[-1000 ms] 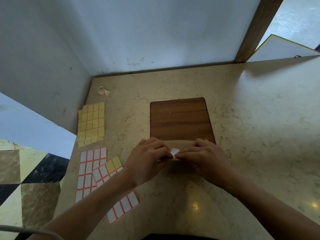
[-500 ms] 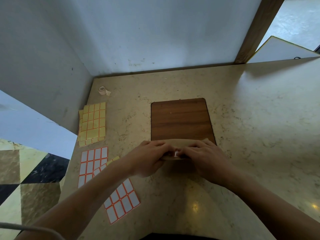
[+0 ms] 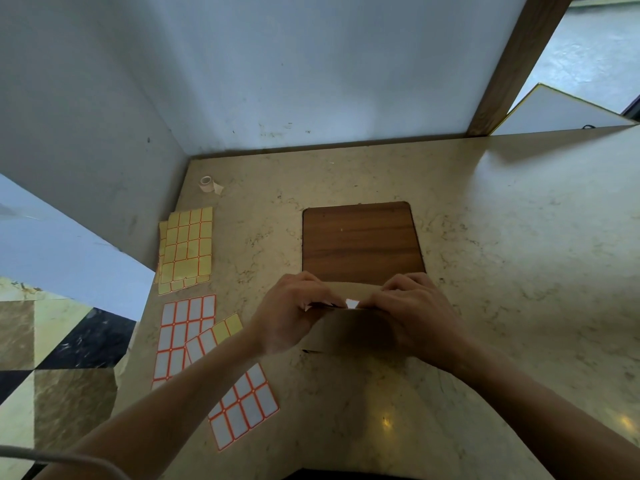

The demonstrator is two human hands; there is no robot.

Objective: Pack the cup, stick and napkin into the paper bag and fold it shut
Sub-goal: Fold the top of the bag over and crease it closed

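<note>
A brown paper bag point(image 3: 349, 332) stands near the front middle of the beige counter point(image 3: 502, 237), its top flap folded over. My left hand point(image 3: 292, 311) grips the folded top on its left side. On the right side my right hand point(image 3: 415, 317) does the same. Between my fingertips a small white sticker point(image 3: 352, 303) shows at the fold. The cup, stick and napkin are not visible; whatever the bag holds is hidden.
A dark wooden board point(image 3: 362, 242) lies just behind the bag. Sheets of yellow labels point(image 3: 185, 249) and white labels point(image 3: 185, 336) lie at the left, one more white sheet point(image 3: 244, 407) nearer me. A small tape roll point(image 3: 206, 183) sits by the corner walls.
My hands have tipped back a little, so the bag's brown front now shows below them and the white sticker is visible again. The label sheets have not moved.
</note>
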